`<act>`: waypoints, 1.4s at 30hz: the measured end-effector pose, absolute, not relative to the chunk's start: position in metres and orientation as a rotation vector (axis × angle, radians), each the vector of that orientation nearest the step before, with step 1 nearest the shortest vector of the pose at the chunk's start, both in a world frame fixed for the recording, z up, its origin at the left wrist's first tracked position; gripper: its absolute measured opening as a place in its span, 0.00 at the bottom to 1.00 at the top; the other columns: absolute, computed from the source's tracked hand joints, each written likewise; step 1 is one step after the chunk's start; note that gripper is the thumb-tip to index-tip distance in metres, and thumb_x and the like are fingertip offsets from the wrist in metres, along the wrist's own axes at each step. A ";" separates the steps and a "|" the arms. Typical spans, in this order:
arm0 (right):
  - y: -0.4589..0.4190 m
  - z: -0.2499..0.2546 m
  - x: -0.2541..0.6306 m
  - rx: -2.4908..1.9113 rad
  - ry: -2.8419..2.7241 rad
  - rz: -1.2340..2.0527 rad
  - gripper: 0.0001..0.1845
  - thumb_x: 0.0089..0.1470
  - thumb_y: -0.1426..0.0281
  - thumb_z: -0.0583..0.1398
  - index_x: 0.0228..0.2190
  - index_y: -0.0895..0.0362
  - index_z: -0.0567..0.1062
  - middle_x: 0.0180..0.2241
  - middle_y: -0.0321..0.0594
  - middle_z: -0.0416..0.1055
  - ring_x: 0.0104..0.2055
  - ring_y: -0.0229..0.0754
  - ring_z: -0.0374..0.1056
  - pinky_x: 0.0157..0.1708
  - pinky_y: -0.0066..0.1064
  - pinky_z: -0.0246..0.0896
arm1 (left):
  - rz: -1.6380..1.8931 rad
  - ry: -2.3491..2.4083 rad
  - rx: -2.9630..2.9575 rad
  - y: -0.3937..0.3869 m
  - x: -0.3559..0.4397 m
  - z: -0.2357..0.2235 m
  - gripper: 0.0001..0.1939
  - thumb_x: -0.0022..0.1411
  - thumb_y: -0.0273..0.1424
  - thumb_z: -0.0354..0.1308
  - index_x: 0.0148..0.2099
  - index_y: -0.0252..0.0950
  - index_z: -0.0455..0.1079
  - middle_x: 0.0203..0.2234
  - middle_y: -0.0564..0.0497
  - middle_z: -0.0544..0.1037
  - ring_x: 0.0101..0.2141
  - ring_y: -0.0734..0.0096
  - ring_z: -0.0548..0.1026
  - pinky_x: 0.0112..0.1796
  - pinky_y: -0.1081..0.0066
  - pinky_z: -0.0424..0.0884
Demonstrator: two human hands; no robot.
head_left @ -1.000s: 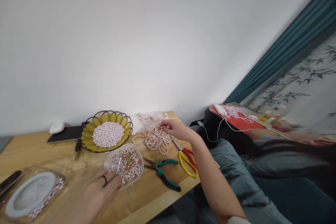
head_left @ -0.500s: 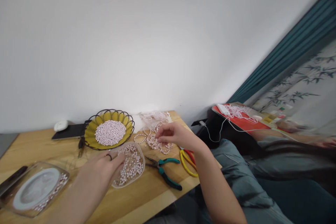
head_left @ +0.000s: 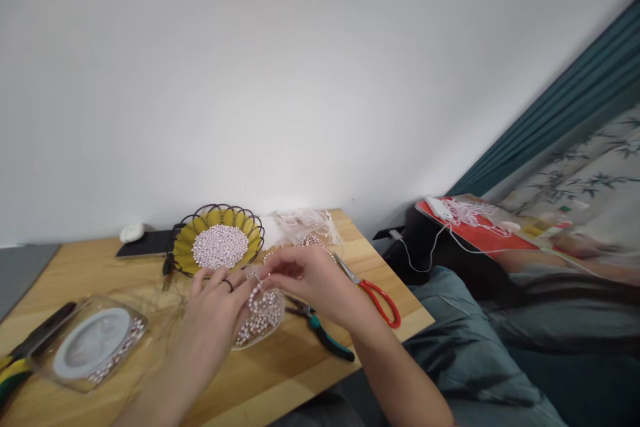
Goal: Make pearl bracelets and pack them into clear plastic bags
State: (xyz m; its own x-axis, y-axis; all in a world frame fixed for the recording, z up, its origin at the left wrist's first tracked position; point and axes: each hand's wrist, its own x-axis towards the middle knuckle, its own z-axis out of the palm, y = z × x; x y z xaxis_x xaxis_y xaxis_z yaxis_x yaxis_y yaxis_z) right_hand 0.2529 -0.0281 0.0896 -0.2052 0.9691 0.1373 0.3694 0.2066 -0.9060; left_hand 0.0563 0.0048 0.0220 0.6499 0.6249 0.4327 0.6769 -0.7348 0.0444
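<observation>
My left hand [head_left: 216, 307] and my right hand [head_left: 310, 280] meet above a small clear plastic dish of gold and pearl beads [head_left: 264, 320]. Both hands have fingers pinched together around a short strand of pearl beads [head_left: 256, 292] that hangs between them over the dish. A dark ring sits on a finger of my left hand. Behind my right hand lies a heap of strung pearl loops [head_left: 305, 240], partly hidden by it.
A yellow wire basket of pale pink beads [head_left: 219, 245] stands at the back of the wooden table [head_left: 280, 373]. Green-handled pliers [head_left: 325, 339] and red-handled scissors [head_left: 376, 293] lie right of the dish. A clear lidded tray [head_left: 90, 341] sits at the left. A red board with cords [head_left: 470, 227] lies beyond.
My right hand left the heap of pearl loops and came back to the bead dish. My left hand rose from the table to meet it. Both now pinch a bead strand.
</observation>
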 end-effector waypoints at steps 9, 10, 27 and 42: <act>-0.012 0.079 0.258 -1.385 -1.740 0.829 0.06 0.58 0.77 0.62 0.32 0.55 0.78 0.30 0.36 0.81 0.33 0.38 0.76 0.35 0.29 0.67 | -0.863 -0.919 -2.908 0.003 0.044 0.009 0.11 0.72 0.27 0.52 0.40 0.42 0.75 0.34 0.52 0.82 0.36 0.60 0.72 0.40 0.61 0.61; -0.011 0.079 0.259 -1.380 -1.745 0.837 0.06 0.58 0.77 0.61 0.33 0.55 0.78 0.30 0.36 0.81 0.33 0.38 0.76 0.35 0.29 0.67 | -0.865 -0.898 -2.924 0.002 0.043 0.009 0.11 0.72 0.27 0.53 0.40 0.42 0.76 0.34 0.52 0.82 0.36 0.60 0.73 0.40 0.62 0.62; -0.024 0.084 0.246 -1.459 -2.182 0.470 0.09 0.63 0.79 0.59 0.36 0.54 0.78 0.32 0.37 0.79 0.33 0.39 0.72 0.34 0.29 0.62 | -0.860 -0.973 -2.877 0.000 0.053 0.014 0.11 0.71 0.27 0.55 0.36 0.40 0.76 0.33 0.51 0.83 0.35 0.57 0.74 0.39 0.60 0.62; -0.039 0.072 0.246 -1.185 -2.262 0.491 0.12 0.64 0.78 0.61 0.48 0.57 0.76 0.46 0.44 0.79 0.47 0.43 0.75 0.47 0.33 0.69 | -1.065 -0.865 -2.832 0.001 0.036 0.022 0.08 0.72 0.30 0.55 0.41 0.43 0.76 0.37 0.55 0.84 0.36 0.63 0.74 0.39 0.61 0.58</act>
